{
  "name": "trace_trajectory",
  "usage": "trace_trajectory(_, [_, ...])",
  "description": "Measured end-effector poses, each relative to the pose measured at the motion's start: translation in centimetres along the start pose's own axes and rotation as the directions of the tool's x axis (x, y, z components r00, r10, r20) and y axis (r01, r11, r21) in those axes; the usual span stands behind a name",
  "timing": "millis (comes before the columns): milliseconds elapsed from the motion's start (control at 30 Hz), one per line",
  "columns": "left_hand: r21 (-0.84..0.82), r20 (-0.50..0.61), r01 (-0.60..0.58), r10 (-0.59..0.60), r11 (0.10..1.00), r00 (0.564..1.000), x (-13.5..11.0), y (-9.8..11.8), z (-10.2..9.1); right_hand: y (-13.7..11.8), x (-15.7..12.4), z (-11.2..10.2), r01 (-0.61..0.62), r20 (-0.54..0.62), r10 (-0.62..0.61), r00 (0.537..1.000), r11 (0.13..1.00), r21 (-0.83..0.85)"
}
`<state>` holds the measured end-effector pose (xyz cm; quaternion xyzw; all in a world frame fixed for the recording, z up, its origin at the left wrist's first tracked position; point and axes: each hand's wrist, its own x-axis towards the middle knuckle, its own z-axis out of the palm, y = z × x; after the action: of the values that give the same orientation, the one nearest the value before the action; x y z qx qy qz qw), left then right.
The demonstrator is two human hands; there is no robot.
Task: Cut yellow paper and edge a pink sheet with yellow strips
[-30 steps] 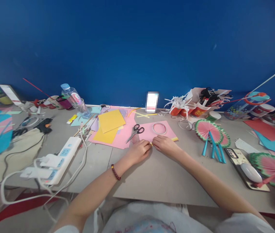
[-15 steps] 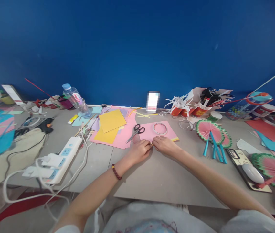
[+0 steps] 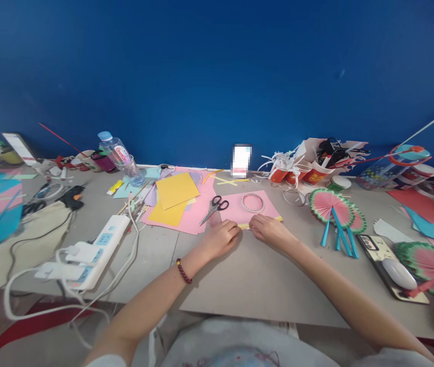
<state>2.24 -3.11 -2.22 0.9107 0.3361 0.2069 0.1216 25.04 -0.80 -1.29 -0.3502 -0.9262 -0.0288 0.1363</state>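
Note:
A sheet of pink paper point(image 3: 232, 204) lies flat on the table, with a narrow yellow strip point(image 3: 243, 226) along its near edge. At that edge my left hand point(image 3: 224, 237) is closed, fingertips pressed down near the left end of the strip. Further right along the strip, my right hand point(image 3: 268, 228) is closed too, with its fingers curled and pressed on the edge. The undersides of both hands' fingers are hidden. On the pink sheet rests a roll of tape point(image 3: 252, 203). Black-handled scissors point(image 3: 215, 208) lie at its left side, blades toward me.
Yellow paper point(image 3: 178, 189) tops a pile of coloured sheets on the left. A power strip point(image 3: 105, 244) with white cables and a tilted plastic bottle point(image 3: 121, 158) stand further left. To the right are paper fans point(image 3: 331, 209), a phone with a mouse point(image 3: 398, 272) and red cups point(image 3: 314, 173).
My right hand has slid to the right along the paper's near edge, away from my left hand, uncovering part of the yellow strip. My left hand stays in place.

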Motion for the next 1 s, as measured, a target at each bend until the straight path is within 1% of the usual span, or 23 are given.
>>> trace_trajectory(67, [0.004,0.005,0.009,-0.009,1.000,1.000,0.1,0.3,-0.3,0.0,-0.5,-0.3,-0.086,-0.019,0.088,0.996,0.992,0.094])
trace_trajectory(133, [0.040,0.018,0.010,-0.010,0.999,1.000,0.1,0.6,-0.6,-0.2,-1.0,-0.6,-0.167,-0.028,0.177,0.984,0.964,0.209])
trace_trajectory(233, [0.126,0.059,-0.007,-0.001,0.992,0.998,0.2,1.0,-0.7,-0.5,-1.6,-0.8,-0.247,-0.026,0.276,0.961,0.894,0.374])
trace_trajectory(333, [0.190,0.069,-0.019,0.006,0.982,0.998,0.2,1.2,-0.4,-0.2,-2.1,-0.8,-0.315,-0.009,0.360,0.933,0.828,0.464])
trace_trajectory(433, [0.194,0.062,-0.019,0.007,0.981,0.998,0.2,1.1,0.0,1.0,-2.3,-0.7,-0.407,-0.015,0.478,0.878,0.765,0.500])
trace_trajectory(533, [0.108,0.022,0.015,-0.017,0.994,1.000,0.1,0.8,0.2,2.4,-2.6,-0.5,-0.480,-0.026,0.578,0.816,0.701,0.527])
trace_trajectory(600, [0.029,-0.017,0.050,-0.049,0.998,0.999,0.1,0.6,0.2,3.1,-2.7,-0.3,-0.508,-0.020,0.612,0.791,0.674,0.536])
trace_trajectory(667, [-0.033,-0.043,0.073,-0.075,0.997,0.996,0.0,0.5,0.2,3.4,-2.8,0.0,-0.520,-0.017,0.627,0.779,0.661,0.541])
trace_trajectory(833, [-0.099,-0.064,0.092,-0.099,0.991,0.993,0.0,0.3,0.1,3.3,-2.9,0.3,-0.527,-0.008,0.638,0.770,0.642,0.557])
trace_trajectory(933, [-0.083,-0.075,0.077,-0.083,0.994,0.994,-0.1,0.3,0.1,3.5,-2.6,-0.4,-0.536,0.032,0.645,0.764,0.606,0.587])
trace_trajectory(1000, [-0.066,-0.079,0.068,-0.073,0.996,0.994,-0.1,0.3,0.0,4.3,-2.0,-1.5,-0.543,0.021,0.664,0.748,0.592,0.596])
